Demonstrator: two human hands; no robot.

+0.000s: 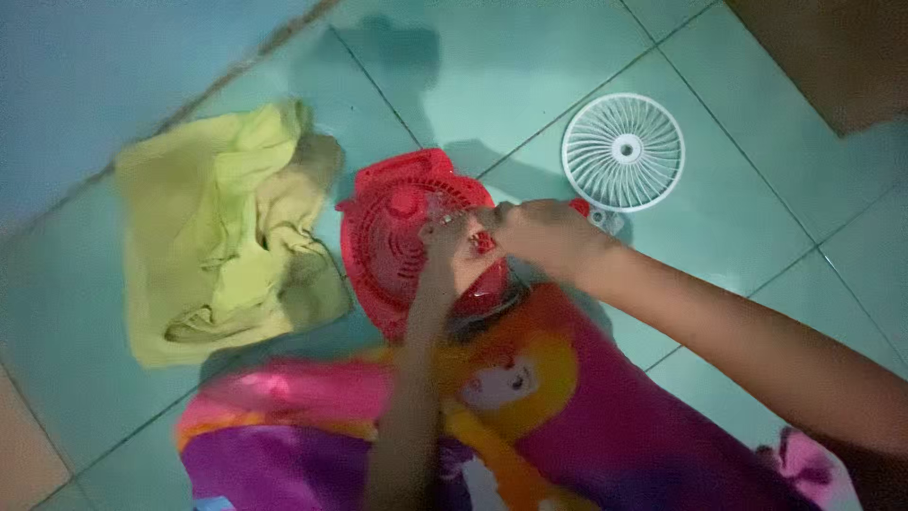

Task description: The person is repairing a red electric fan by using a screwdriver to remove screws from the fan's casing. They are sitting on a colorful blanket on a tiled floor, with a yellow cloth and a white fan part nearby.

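Green tiled floor (776, 246) lies open around; 2 hands (492, 241) grip red fan (397, 237).

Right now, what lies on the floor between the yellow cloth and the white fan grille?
In the head view, the red fan body lies between the yellow cloth and white fan grille, with both hands, left hand and right hand, on it.

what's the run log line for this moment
left hand on red fan | right hand on fan | white grille apart | yellow cloth beside

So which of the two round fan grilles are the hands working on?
The red grille, under both hands beside the yellow cloth. The white grille lies apart, untouched.
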